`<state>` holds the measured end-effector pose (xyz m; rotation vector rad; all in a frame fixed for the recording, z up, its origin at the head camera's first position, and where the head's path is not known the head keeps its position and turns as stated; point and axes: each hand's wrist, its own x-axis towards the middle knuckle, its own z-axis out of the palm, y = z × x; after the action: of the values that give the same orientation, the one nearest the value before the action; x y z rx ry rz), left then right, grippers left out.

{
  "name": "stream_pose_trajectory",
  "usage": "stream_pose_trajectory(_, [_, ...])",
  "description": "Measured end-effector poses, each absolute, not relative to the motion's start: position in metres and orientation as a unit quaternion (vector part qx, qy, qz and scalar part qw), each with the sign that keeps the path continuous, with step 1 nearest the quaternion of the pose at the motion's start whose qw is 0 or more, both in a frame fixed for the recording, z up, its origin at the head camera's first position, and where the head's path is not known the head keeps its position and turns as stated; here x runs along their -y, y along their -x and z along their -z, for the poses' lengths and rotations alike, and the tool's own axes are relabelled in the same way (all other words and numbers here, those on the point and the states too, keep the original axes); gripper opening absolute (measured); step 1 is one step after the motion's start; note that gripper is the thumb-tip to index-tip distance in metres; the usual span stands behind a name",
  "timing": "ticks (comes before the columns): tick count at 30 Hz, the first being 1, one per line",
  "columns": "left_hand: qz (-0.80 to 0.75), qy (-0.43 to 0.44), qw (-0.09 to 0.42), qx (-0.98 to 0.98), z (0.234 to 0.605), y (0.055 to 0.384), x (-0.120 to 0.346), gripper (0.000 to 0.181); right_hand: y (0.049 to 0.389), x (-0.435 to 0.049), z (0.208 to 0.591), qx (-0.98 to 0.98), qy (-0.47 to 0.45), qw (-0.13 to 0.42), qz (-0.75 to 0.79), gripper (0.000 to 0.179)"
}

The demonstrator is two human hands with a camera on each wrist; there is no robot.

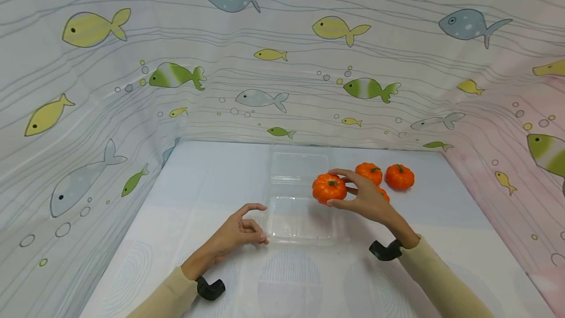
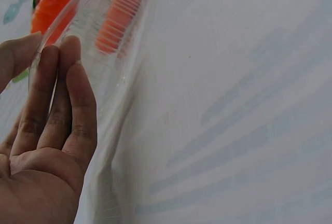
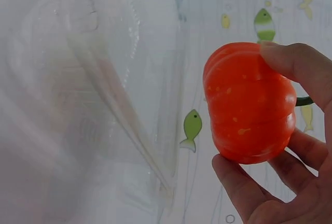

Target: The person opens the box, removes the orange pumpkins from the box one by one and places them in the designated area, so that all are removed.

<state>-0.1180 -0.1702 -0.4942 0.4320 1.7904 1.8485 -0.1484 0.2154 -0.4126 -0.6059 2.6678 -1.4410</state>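
Note:
My right hand [image 1: 364,200] holds an orange toy pumpkin [image 1: 329,189] with a green stem over the right side of a clear plastic container [image 1: 302,240]. In the right wrist view, the thumb and fingers [image 3: 293,66] sit around the pumpkin [image 3: 251,105]. My left hand [image 1: 236,235] is at the container's left edge, thumb and fingers apart with a gap between. In the left wrist view, the fingers [image 2: 78,99] of that hand overlap the container's rim; whether they press on it is unclear. The container lies flat, showing two shallow sections.
More orange pumpkins stand right of the container: one at the far right [image 1: 399,177], one beside it [image 1: 369,173], and another [image 1: 383,193] mostly hidden behind my right hand. Fish-printed cloth walls [image 1: 247,126] border the white table [image 1: 212,171].

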Motion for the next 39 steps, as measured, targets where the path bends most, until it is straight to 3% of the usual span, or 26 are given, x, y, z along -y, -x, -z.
stream_pose_trajectory(18, [-0.686,-0.158,0.261,-0.661,0.493,0.122,0.167,0.082,0.143,-0.257,0.417,-0.885,0.157,-0.016,0.438,0.07])
stream_pose_trajectory(39, [-0.691,-0.171,0.262,-0.651,0.493,0.121,0.167,0.08,0.122,-0.313,0.422,-0.895,0.064,-0.021,0.442,0.073])
